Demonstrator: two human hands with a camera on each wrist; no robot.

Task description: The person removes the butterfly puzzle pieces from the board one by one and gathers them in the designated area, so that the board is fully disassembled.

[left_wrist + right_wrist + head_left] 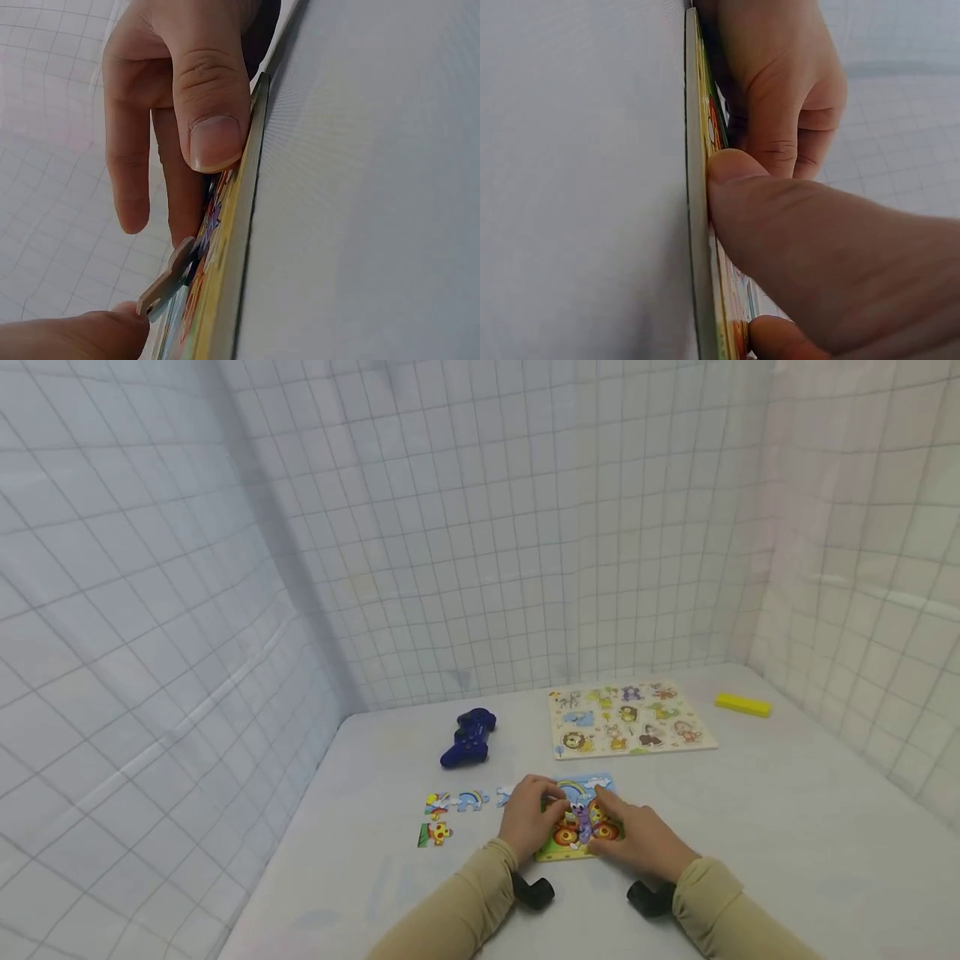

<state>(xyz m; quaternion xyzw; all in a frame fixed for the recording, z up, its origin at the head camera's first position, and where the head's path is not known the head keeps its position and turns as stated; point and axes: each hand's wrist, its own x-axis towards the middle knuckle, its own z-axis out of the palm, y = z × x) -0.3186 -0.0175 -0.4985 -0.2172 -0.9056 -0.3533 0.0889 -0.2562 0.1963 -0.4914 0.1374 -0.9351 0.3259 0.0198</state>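
Observation:
A butterfly jigsaw puzzle (579, 835) in a thin tray lies flat on the table between both hands. My left hand (527, 814) is over its left side with fingers bent, pinching a small jigsaw piece (166, 281) that tilts up from the picture; the left wrist view shows the piece's lower end at a fingertip. From the right, my right hand (648, 839) rests on the puzzle, its thumb (735, 166) on the near edge and its fingers extended over the right side. Part of the puzzle's left side is hidden under the left hand.
Several loose jigsaw pieces (471, 800) lie left of the puzzle. Behind are a blue game controller (470, 739) and a wooden animal puzzle board (630, 718). A yellow bar (742, 704) lies at the far right. Grid-patterned curtains (480, 527) enclose the table (345, 827).

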